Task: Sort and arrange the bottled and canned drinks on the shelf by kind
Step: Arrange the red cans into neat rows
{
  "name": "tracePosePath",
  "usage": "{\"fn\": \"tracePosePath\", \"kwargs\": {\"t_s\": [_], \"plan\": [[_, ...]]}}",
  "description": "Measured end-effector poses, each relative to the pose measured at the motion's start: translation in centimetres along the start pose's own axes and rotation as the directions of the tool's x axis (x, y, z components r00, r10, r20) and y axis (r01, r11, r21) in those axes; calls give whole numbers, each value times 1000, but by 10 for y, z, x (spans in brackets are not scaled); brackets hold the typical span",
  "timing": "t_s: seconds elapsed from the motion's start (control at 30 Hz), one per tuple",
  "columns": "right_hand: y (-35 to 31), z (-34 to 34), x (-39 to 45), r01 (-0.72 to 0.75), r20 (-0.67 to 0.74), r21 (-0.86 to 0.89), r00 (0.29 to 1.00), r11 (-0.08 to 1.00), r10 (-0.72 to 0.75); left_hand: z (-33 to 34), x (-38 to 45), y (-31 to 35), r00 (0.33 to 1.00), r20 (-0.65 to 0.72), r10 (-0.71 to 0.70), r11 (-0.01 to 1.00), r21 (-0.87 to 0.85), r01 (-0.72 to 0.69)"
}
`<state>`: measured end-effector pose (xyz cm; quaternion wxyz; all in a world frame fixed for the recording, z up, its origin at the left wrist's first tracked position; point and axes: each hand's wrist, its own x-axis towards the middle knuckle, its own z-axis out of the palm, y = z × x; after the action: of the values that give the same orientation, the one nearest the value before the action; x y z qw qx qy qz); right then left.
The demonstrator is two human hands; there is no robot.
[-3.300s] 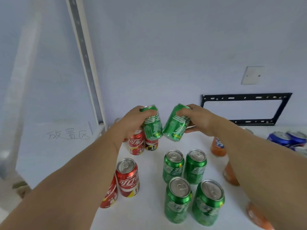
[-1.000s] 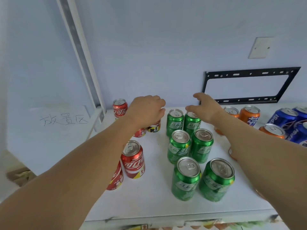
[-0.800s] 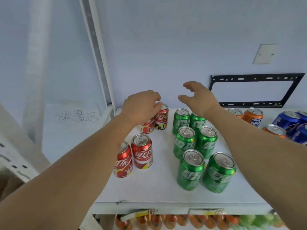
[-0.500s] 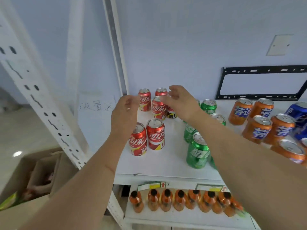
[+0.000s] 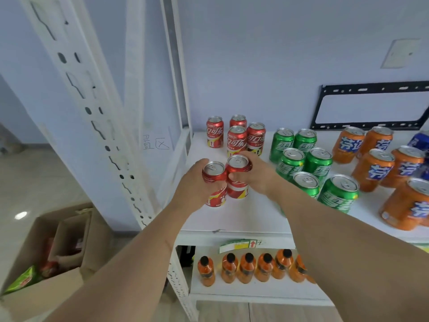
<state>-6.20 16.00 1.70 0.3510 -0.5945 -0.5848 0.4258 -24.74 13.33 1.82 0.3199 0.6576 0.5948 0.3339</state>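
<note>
**Q:** State the current grip.

**A:** My left hand (image 5: pixel 197 182) is wrapped around the left front red can (image 5: pixel 214 182), thumb across its face. My right hand (image 5: pixel 253 175) is wrapped around the right front red can (image 5: pixel 238 176), fingers behind it and thumb in front. The two cans touch side by side. Both bases appear to rest on the top shelf (image 5: pixel 243 217), near its front left corner; I cannot tell whether either is lifted clear.

**Q:** What has changed?

**A:** A second ago both hands hovered spread and empty above the back of the shelf, just after setting down the last two green cans. Both hands have since come forward and left and closed on this red pair. The green cans (image 5: pixel 306 163) now stand in paired rows, untouched.

**Q:** Meaning for the task?

**A:** Judgement: the green group is complete, and the red group is the step in hand. Four back red cans (image 5: pixel 236 135) stand loosely clustered near the wall, well apart from the pair I hold. The orange cans (image 5: pixel 376 163) stand right of the green, with a blue can (image 5: pixel 419 140) at the right edge. Orange bottles (image 5: pixel 248 267) line the lower shelf.

**Q:** Next requirement?

**A:** Likely, slide the pair back toward the rear cluster, keeping the cans upright and clear of the green row.
</note>
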Motion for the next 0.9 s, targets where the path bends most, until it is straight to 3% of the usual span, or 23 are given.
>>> {"fn": "tracePosePath", "kwargs": {"t_s": [0.17,0.47,0.9], "plan": [[-13,0,-19,-15,-54,-139,999,990,8,-19,2,4,993,116,34,975,213,-59],[-7,1,-58,-75,-106,-182,993,980,56,-44,-8,2,963,269,14,944,315,-101],[-25,29,-80,-119,-153,-307,985,944,74,-63,-25,0,940,334,-75,964,265,-17]]}}
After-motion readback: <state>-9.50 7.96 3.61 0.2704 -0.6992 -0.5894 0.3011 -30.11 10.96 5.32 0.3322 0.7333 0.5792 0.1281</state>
